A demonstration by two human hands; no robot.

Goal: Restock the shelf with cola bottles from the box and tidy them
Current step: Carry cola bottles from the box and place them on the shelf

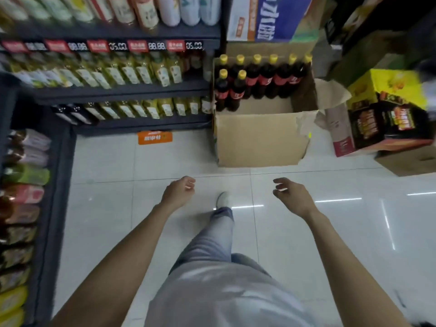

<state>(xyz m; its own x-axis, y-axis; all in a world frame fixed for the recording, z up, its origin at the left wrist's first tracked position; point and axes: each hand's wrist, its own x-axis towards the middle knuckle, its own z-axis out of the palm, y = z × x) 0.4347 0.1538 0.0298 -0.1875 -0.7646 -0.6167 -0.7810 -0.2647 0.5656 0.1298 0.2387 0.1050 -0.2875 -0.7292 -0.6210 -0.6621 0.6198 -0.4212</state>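
Note:
An open cardboard box (259, 140) stands on the floor ahead, at the right end of the dark shelf unit (122, 92). Several dark cola bottles (253, 79) with yellow caps and red labels stand upright along its far side; the near part of the box holds none. My left hand (179, 191) and my right hand (291, 194) hang over the white floor, short of the box. Both are empty, fingers loosely curled. The shelf rows hold yellow-green drink bottles.
A yellow and black carton (387, 109) and more cardboard boxes (408, 161) crowd the right side. Another box (266, 17) sits high behind the cola box. A second shelf with packets (23, 208) runs along the left. My leg and white shoe (223, 199) are between my arms.

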